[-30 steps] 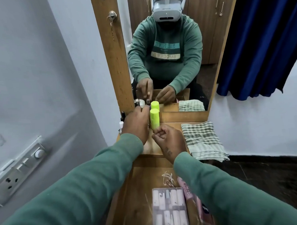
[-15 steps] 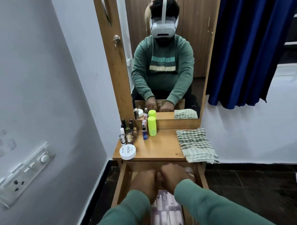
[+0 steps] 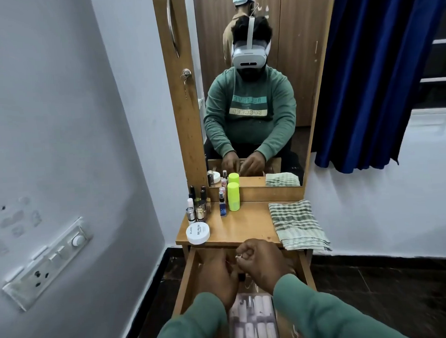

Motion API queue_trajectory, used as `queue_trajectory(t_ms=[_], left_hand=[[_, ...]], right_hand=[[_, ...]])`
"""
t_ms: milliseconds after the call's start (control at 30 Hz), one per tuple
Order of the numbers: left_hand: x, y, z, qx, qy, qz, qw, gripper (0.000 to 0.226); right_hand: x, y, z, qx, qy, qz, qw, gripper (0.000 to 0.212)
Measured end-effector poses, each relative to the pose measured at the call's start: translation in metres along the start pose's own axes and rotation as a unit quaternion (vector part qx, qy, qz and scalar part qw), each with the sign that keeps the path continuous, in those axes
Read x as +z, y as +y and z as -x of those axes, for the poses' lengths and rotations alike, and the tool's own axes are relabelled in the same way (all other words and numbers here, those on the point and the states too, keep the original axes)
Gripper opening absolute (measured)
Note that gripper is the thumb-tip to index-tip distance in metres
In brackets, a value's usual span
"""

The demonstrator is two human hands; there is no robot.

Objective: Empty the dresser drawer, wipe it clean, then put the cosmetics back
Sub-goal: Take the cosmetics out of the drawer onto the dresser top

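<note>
- Closest to us, at 6 o'clock, a clear box of white tubes [image 3: 252, 318] lies in the open dresser drawer [image 3: 186, 277]. So the drawer is not empty yet.
- Just past the box, the left hand [image 3: 216, 274] reaches down into the drawer. Its fingers are hidden, so I cannot tell if they hold anything.
- The right hand [image 3: 261, 259] is beside it, above the drawer. Its fingers [image 3: 242, 253] are curled tight and pinch something tiny and pale. I cannot tell what it is.
- That tiny thing could slip out and fall, because it is so small and held only by the tips.
- On the counter [image 3: 245, 226], at 11 o'clock, a white round jar [image 3: 198, 233] sits right at the front edge. A sleeve could bump it off. Its lid says "NAIL POLISH" and a small brand word like "ZUDIO".
- At 1 o'clock a checked cloth [image 3: 297, 225] hangs over the edge and could slide down.
- Further back stand small nail polish bottles [image 3: 196, 208] close together, a little blue spray bottle [image 3: 222, 207] and a bright green bottle [image 3: 233, 196]. One knock could tip them all.
- Farthest, the mirror [image 3: 251, 91] shows a sweatshirt with flipped words, "BELIEVE" and "SUCCEED".
</note>
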State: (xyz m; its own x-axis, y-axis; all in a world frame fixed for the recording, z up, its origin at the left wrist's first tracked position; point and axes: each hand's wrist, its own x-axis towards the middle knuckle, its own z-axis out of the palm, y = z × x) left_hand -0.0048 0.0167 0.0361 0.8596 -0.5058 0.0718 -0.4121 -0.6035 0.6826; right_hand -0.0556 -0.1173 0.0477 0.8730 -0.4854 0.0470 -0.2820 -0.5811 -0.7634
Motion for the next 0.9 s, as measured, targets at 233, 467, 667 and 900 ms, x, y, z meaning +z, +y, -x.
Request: queue_trajectory(t_ms=[233, 467, 667, 900], left_hand=[[-0.009, 0.027, -0.010, 0.041, 0.057, 0.099, 0.993, 0.031], [-0.050, 0.044, -0.056, 0.041, 0.104, 0.187, 0.976, 0.019], [-0.053, 0.049, -0.087, 0.058, 0.087, 0.141, 0.985, 0.028], [-0.041, 0.057, -0.096, 0.014, 0.158, 0.109, 0.981, 0.039]], right_hand=[[-0.021, -0.020, -0.007, 0.009, 0.094, -0.291, 0.952, 0.017], [-0.044, -0.017, -0.038, 0.026, 0.005, -0.398, 0.917, 0.024], [-0.028, -0.016, -0.072, -0.064, 0.027, -0.221, 0.973, 0.016], [-0.004, -0.019, -0.111, 0.049, 0.116, -0.152, 0.980, 0.011]])
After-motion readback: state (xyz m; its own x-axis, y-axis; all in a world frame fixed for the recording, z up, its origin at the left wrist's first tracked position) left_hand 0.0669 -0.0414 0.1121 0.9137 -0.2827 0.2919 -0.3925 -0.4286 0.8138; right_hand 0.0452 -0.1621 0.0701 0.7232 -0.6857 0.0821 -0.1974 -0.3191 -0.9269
